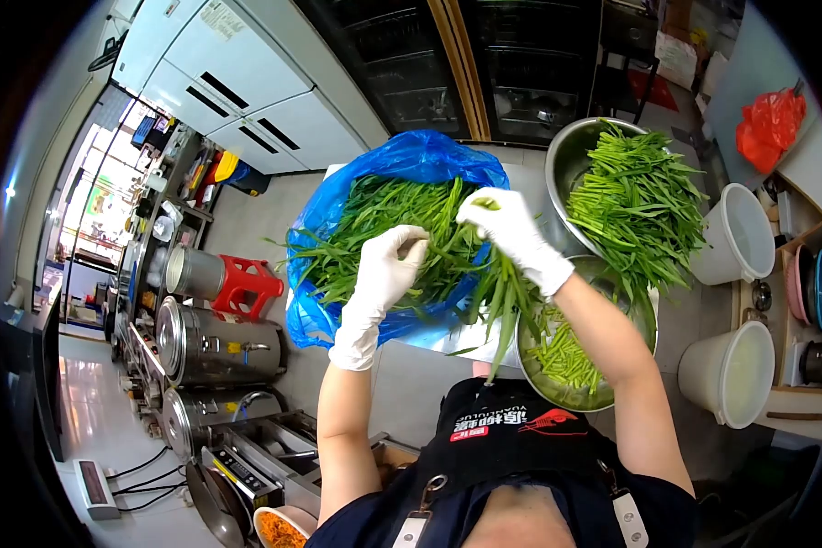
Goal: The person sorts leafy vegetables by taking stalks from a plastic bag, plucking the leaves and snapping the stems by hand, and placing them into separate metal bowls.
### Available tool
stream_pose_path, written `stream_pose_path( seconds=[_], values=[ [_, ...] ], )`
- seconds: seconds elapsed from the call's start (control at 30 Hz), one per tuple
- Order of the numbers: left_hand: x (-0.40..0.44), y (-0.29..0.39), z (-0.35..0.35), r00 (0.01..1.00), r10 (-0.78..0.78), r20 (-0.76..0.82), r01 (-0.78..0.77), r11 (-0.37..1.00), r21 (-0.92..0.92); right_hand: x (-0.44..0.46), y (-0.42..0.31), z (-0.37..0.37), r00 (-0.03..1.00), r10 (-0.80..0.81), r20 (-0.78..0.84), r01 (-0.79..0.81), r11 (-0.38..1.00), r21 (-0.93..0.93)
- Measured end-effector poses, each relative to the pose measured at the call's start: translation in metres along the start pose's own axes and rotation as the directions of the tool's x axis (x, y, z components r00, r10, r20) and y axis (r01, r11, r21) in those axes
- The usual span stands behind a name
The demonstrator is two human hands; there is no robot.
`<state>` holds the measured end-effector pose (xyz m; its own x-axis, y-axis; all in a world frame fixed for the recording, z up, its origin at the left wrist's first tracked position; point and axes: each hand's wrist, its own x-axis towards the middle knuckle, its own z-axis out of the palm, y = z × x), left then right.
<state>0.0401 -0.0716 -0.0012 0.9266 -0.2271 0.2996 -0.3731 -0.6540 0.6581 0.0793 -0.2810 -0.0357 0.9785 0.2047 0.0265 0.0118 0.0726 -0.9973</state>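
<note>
Both of my hands wear white gloves. My left hand (391, 265) is over the near part of a blue plastic bag (438, 153) full of long leafy greens (388, 201); its fingers are curled together, and what they pinch, if anything, is too small to make out. At the bag's right edge, my right hand (502, 224) is closed on a bunch of greens (507, 290), whose leaves hang down below it. A steel bowl (557, 169) at the back right is heaped with leafy greens. Nearer me, another steel bowl (644, 320) holds short cut green stems (566, 356).
White buckets (740, 233) stand on the right, near shelves with basins. Large steel pots (215, 347) and a red stool (247, 288) are on the left. Behind are a white cabinet (237, 73) and dark glass doors. An orange-filled bowl (279, 530) sits at the lower left.
</note>
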Motion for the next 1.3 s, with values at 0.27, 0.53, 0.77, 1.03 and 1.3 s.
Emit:
stream_pose_path(
  seconds=[0.27, 0.53, 0.77, 1.03, 1.3],
  values=[
    [-0.011, -0.058, -0.01, 0.972, 0.106, 0.207, -0.214, 0.758, 0.616, -0.015, -0.011, -0.089, 0.999, -0.022, -0.046, 0.025, 0.999, 0.046],
    [-0.011, -0.045, -0.02, 0.965, 0.228, 0.128, -0.259, 0.769, 0.584, -0.045, 0.017, -0.101, 0.988, 0.146, -0.049, -0.145, 0.989, 0.016],
    [-0.021, -0.023, -0.041, 0.908, 0.414, -0.065, -0.312, 0.771, 0.555, -0.05, 0.022, -0.075, 0.99, 0.077, 0.117, -0.054, 0.98, -0.193],
    [-0.027, -0.007, -0.039, 0.864, 0.481, -0.146, -0.352, 0.786, 0.508, -0.041, 0.038, -0.025, 0.957, 0.005, 0.29, 0.154, 0.84, -0.521],
    [-0.031, -0.01, -0.023, 0.878, 0.404, -0.259, -0.301, 0.884, 0.358, -0.042, 0.034, -0.009, 0.956, -0.009, 0.293, 0.192, 0.773, -0.604]
  ],
)
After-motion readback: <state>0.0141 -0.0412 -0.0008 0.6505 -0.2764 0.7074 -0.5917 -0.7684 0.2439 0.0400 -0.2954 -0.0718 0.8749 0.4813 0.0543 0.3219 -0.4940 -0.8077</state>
